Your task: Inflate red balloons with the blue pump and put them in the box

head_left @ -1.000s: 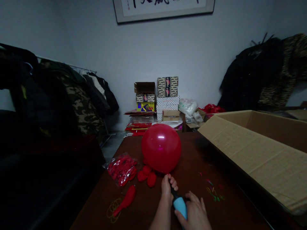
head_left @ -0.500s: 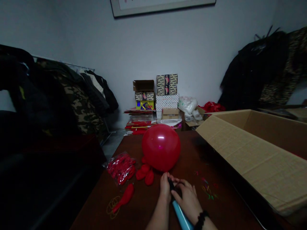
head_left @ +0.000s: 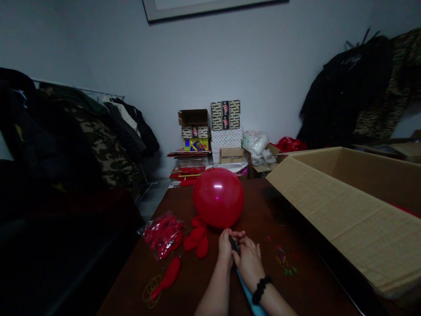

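the left hand (head_left: 225, 246) is closed around the neck of an inflated red balloon (head_left: 218, 197), pinching it where it meets the black tip of a blue pump (head_left: 247, 293). the right hand (head_left: 249, 260) is curled over the same spot from the other side, gripping the pump's tip just below the balloon's neck, a black bead bracelet (head_left: 261, 289) on its wrist. the two hands touch each other. the pump's blue barrel runs back toward the person under the right wrist.

the balloon sits above the hands over the middle of the dark brown desk (head_left: 204, 285), its round body leaning away from the person. just left of the hands lie a few flat red balloons (head_left: 196, 239), and further left a clear bag of red balloons (head_left: 161, 234). nearer the desk's front edge, one more flat red balloon (head_left: 168, 277) lies beside some thin yellow rubber bands (head_left: 148, 289). right of the hands, coloured rubber bands (head_left: 283, 260) are scattered on the desk. a big open cardboard box (head_left: 345, 215) takes up the right side. stacked small boxes (head_left: 213, 131) stand by the far wall, and coats (head_left: 85, 136) hang on a rail at the left.
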`<act>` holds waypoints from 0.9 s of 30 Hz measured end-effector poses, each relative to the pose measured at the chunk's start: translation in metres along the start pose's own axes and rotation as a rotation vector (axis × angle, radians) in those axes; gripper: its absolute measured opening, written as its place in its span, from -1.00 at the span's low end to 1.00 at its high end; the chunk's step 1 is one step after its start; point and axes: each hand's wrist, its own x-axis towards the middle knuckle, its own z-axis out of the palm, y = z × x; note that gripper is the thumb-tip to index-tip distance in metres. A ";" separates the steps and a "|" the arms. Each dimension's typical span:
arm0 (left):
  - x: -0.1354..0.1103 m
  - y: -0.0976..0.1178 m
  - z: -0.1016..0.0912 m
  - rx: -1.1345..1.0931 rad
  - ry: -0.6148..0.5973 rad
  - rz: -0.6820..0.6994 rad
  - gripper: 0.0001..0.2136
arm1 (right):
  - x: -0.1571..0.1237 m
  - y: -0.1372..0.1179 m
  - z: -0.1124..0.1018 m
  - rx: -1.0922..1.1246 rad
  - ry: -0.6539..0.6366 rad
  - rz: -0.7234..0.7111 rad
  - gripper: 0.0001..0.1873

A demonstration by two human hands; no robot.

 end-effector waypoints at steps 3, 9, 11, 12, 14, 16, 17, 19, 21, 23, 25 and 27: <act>0.003 -0.007 0.001 0.006 0.029 -0.006 -0.75 | 0.001 0.003 0.003 -0.036 0.011 0.006 -0.64; 0.016 0.008 0.001 0.040 0.087 0.035 -0.75 | -0.010 0.017 0.014 -0.105 0.004 0.005 -0.67; 0.023 0.021 -0.001 0.147 0.048 0.091 -0.75 | -0.012 0.023 0.015 -0.116 0.015 0.014 -0.69; 0.026 0.028 -0.002 0.216 0.034 0.125 -0.76 | -0.011 0.026 0.015 -0.120 0.029 0.021 -0.69; 0.029 0.040 -0.004 0.338 0.027 0.184 -0.76 | -0.005 0.030 0.013 -0.126 0.067 0.028 -0.68; 0.030 0.048 -0.007 0.422 0.028 0.242 -0.74 | 0.006 0.032 0.013 -0.132 0.102 0.021 -0.68; 0.029 0.051 -0.008 0.449 0.025 0.268 -0.72 | 0.012 0.032 0.014 -0.135 0.115 0.017 -0.69; 0.027 0.054 -0.008 0.480 0.016 0.305 -0.69 | 0.021 0.032 0.017 -0.141 0.134 0.012 -0.73; 0.023 0.056 -0.008 0.485 0.004 0.323 -0.67 | 0.026 0.031 0.022 -0.148 0.152 0.004 -0.76; 0.019 0.057 -0.005 0.472 0.001 0.326 -0.67 | 0.027 0.030 0.025 -0.153 0.172 -0.011 -0.79; 0.014 0.059 -0.002 0.450 0.008 0.326 -0.69 | 0.027 0.029 0.025 -0.156 0.202 -0.035 -0.80; 0.009 0.063 0.003 0.421 0.008 0.325 -0.73 | 0.027 0.026 0.018 -0.156 0.245 -0.079 -0.76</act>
